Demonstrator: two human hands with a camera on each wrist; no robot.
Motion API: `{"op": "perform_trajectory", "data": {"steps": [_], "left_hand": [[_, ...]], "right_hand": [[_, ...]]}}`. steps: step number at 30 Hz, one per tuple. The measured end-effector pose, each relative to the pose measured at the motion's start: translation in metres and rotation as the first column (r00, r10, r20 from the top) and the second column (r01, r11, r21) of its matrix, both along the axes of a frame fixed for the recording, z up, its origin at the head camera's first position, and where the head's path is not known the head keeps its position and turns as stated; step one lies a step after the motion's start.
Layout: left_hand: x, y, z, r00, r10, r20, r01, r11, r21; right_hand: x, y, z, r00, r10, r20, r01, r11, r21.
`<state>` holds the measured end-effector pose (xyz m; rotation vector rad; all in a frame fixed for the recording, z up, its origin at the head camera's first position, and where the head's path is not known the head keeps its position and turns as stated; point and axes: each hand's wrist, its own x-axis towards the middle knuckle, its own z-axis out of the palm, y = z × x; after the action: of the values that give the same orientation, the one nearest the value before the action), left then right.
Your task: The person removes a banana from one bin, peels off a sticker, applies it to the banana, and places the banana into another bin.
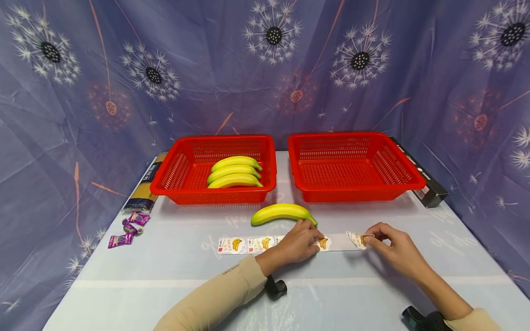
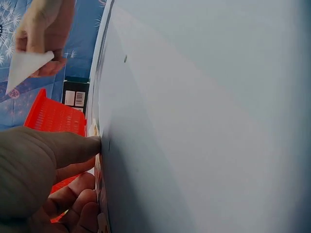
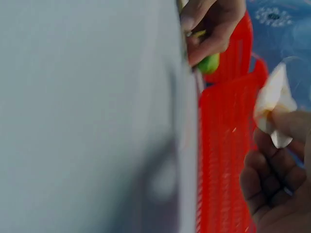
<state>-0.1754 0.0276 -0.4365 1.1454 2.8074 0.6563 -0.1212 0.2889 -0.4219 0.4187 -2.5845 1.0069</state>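
A strip of banana-print stickers [image 1: 232, 246] lies flat across the table, with a bare stretch of backing [image 1: 338, 242] toward its right end. My left hand [image 1: 299, 244] presses the strip down with thumb and fingertips, covering part of it. At the right end, my right hand [image 1: 393, 247] pinches a peeled sticker [image 1: 357, 239] between thumb and finger. In the right wrist view this sticker [image 3: 275, 99] looks bent and is raised off the table. Just behind the left hand lies a single yellow-green banana [image 1: 281, 212], close to its fingers.
Three bananas [image 1: 234, 172] lie in the left red basket [image 1: 213, 196]. A second red basket [image 1: 358, 192] stands at its right, beside a black box [image 1: 430, 188]. Purple-wrapped candies [image 1: 121, 240] and a gold-and-navy package [image 1: 145, 191] sit at the left edge. A patterned curtain [image 1: 215, 69] hangs behind.
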Motion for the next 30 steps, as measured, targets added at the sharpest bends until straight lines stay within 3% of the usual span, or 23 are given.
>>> {"op": "perform_trajectory", "data": {"steps": [4,6,8,10,13,15,17,20,24,27,30], "left_hand": [[0.001,-0.001,0.001,1.0,0.006,0.004,-0.006,1.0,0.031],[0.001,-0.003,0.001,1.0,0.02,0.019,-0.022,0.996,0.086],[0.001,-0.007,0.001,0.996,0.044,0.083,-0.058,0.981,0.184],[0.001,-0.012,0.002,0.981,0.058,0.184,-0.113,0.946,0.303],[0.001,-0.021,0.006,0.932,0.034,0.361,-0.214,0.856,0.47],[0.002,-0.027,0.01,0.903,0.022,0.43,-0.269,0.808,0.524],[0.003,-0.033,0.015,0.882,0.02,0.47,-0.311,0.775,0.551],[0.004,-0.042,0.022,0.864,0.056,0.5,-0.365,0.753,0.547],[0.004,-0.054,0.026,0.864,0.107,0.492,-0.403,0.733,0.548],[0.002,-0.065,0.027,0.882,0.158,0.445,-0.407,0.732,0.546],[-0.003,-0.073,0.027,0.885,0.225,0.407,-0.429,0.732,0.529]], "right_hand": [[-0.005,-0.016,0.008,0.999,-0.039,-0.027,0.04,0.999,0.032],[-0.008,-0.025,0.011,0.998,-0.027,-0.061,0.03,0.999,0.04],[-0.012,-0.034,0.013,0.995,-0.004,-0.098,0.009,0.999,0.049],[-0.015,-0.043,0.014,0.992,0.017,-0.121,-0.011,0.999,0.05],[-0.019,-0.057,0.017,0.99,0.04,-0.135,-0.033,0.998,0.052],[-0.022,-0.067,0.02,0.991,0.047,-0.129,-0.04,0.998,0.055],[-0.024,-0.077,0.021,0.992,0.057,-0.114,-0.05,0.997,0.058],[-0.027,-0.092,0.023,0.99,0.086,-0.109,-0.081,0.996,0.047],[-0.031,-0.109,0.025,0.989,0.13,-0.072,-0.13,0.991,-0.002],[-0.037,-0.118,0.024,0.99,0.138,0.007,-0.138,0.989,-0.048],[-0.046,-0.126,0.021,0.989,0.115,0.097,-0.108,0.991,-0.075]]}}
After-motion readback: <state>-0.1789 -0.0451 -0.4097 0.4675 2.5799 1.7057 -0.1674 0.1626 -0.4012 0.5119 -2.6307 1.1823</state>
